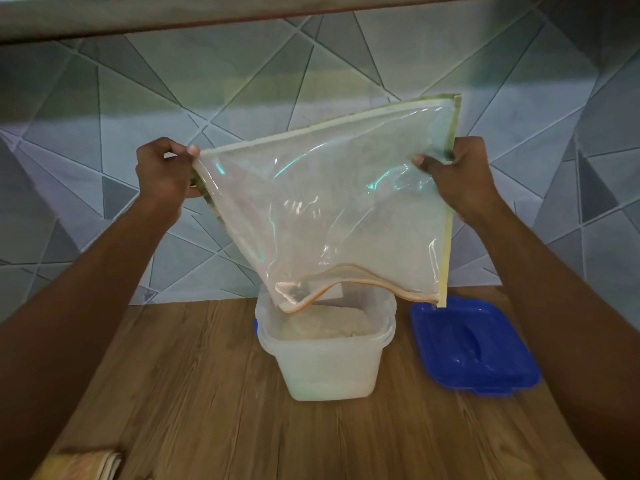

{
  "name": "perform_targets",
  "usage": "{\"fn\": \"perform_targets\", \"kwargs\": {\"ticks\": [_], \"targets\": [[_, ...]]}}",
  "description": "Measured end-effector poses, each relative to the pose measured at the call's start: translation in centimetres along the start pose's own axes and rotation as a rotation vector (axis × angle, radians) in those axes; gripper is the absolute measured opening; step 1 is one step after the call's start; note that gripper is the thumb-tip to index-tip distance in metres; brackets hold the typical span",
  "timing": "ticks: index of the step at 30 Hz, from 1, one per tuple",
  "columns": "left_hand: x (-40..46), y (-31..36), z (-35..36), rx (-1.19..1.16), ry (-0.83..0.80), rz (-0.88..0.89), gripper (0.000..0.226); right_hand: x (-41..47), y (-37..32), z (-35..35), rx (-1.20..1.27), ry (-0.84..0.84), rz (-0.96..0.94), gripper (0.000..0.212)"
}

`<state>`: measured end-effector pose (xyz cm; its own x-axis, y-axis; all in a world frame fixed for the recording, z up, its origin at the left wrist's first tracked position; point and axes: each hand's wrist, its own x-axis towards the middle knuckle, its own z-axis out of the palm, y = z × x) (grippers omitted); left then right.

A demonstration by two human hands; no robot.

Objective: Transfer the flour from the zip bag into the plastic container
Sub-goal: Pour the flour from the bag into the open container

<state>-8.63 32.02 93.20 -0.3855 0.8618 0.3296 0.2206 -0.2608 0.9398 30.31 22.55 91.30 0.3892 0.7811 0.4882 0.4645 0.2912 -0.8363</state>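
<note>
A clear zip bag (332,202) hangs upside down in the air, its orange zip mouth open at the bottom. The mouth's lowest corner dips just over the rim of the translucent plastic container (325,368). Pale flour (325,323) fills the container nearly to the top; the bag looks almost empty, with a dusty film inside. My left hand (162,171) pinches the bag's upper left corner. My right hand (457,174) grips its upper right edge.
The container's blue lid (471,348) lies flat on the wooden table (207,393), just right of the container. A folded cloth (86,465) sits at the table's near left corner. A tiled wall with a geometric pattern stands close behind.
</note>
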Motion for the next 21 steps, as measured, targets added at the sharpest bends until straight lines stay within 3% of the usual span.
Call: {"fn": "perform_targets", "kwargs": {"ticks": [2, 4, 10, 13, 19, 21], "targets": [[-0.1, 0.4, 0.2, 0.014, 0.006, 0.025, 0.024, -0.1, 0.0, -0.2, 0.030, -0.003, -0.001, 0.029], [-0.2, 0.6, 0.5, -0.002, 0.001, 0.037, 0.022, -0.2, 0.0, -0.3, 0.063, 0.000, -0.011, 0.014], [-0.3, 0.4, 0.7, -0.055, 0.034, 0.017, 0.027, -0.8, -0.3, 0.4, 0.181, 0.049, 0.031, 0.021], [-0.6, 0.1, 1.1, -0.059, 0.091, 0.027, 0.029, -1.2, -0.9, 0.9, 0.173, 0.078, 0.016, 0.034], [-0.6, -0.1, 1.1, -0.064, 0.112, 0.075, 0.027, -1.3, -1.2, 0.4, 0.109, 0.027, -0.019, 0.010], [-0.4, 0.2, 1.1, -0.068, 0.133, 0.072, 0.027, -1.3, -1.0, 0.3, 0.119, -0.022, -0.025, 0.022]]}}
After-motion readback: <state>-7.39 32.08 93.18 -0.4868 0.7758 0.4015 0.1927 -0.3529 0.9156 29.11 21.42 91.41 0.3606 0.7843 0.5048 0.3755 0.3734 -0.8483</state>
